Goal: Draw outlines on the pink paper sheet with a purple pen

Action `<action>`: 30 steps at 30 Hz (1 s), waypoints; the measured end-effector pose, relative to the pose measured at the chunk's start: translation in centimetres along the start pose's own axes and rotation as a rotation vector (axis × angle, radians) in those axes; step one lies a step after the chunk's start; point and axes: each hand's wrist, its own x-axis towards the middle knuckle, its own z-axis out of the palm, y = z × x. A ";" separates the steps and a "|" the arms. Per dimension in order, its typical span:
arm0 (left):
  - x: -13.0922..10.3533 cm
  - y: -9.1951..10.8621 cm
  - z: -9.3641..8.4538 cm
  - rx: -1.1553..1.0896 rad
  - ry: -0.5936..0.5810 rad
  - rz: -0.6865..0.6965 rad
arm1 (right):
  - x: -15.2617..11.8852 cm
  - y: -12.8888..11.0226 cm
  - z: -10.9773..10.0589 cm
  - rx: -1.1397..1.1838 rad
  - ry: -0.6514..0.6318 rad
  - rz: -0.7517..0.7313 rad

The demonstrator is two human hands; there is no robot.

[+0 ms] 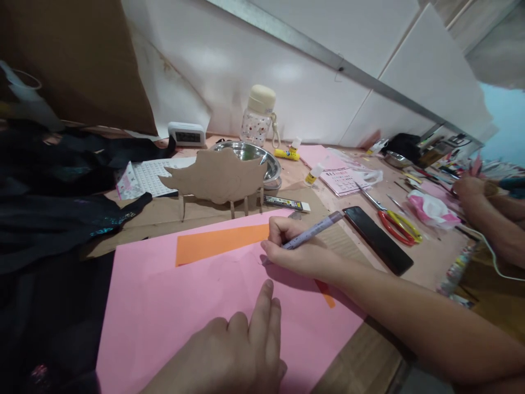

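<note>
My right hand [293, 249] is closed around a slim purple-grey pen [314, 230], its tip down on the pink paper [135, 312]. Faint curved lines show on the sheet near that tip. My left hand [241, 339] lies on the lower part of the paper, index finger stretched out toward the pen. Under the top pink sheet, an orange sheet [221, 243] sticks out along its upper edge and at the right. Just behind the papers stands a brown cardboard cut-out [217, 178] with pointed ends and thin legs.
Behind the cut-out are a metal bowl [273, 169], a clear bottle [254, 123] and a small digital clock [186, 134]. A black phone [377, 238] and red-and-yellow-handled scissors [397, 225] lie right. Dark sparkly cloth [61, 219] covers the left. Another person's hand [470, 189] is at far right.
</note>
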 end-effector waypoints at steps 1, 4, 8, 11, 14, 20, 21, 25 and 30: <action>0.0 0.0 0.0 0.000 0.002 0.002 | 0.0 0.0 0.0 0.023 -0.013 0.012; 0.0 -0.1 -0.2 -0.002 0.004 0.010 | 0.0 0.1 0.0 0.043 -0.038 0.009; 0.4 -0.3 -1.0 0.026 -0.052 0.013 | 0.0 0.1 0.0 -0.034 0.011 -0.050; 0.5 -0.3 -1.2 0.039 -0.066 0.016 | -0.1 0.0 -0.1 -0.021 0.026 -0.022; 0.4 -0.2 -0.8 0.030 -0.028 0.015 | -0.1 0.1 0.0 -0.003 -0.004 -0.012; 0.1 0.0 -0.2 0.023 0.017 -0.007 | 0.1 0.2 -0.1 -0.072 0.016 -0.073; 0.1 0.0 -0.3 0.024 0.019 -0.009 | 0.1 0.2 -0.1 -0.084 0.032 -0.075; 0.4 -0.1 -0.5 0.025 0.037 -0.016 | -0.1 0.1 -0.2 -0.070 0.048 -0.038; 0.3 0.1 -0.4 0.027 0.024 -0.004 | -0.1 0.1 -0.2 -0.045 0.005 -0.036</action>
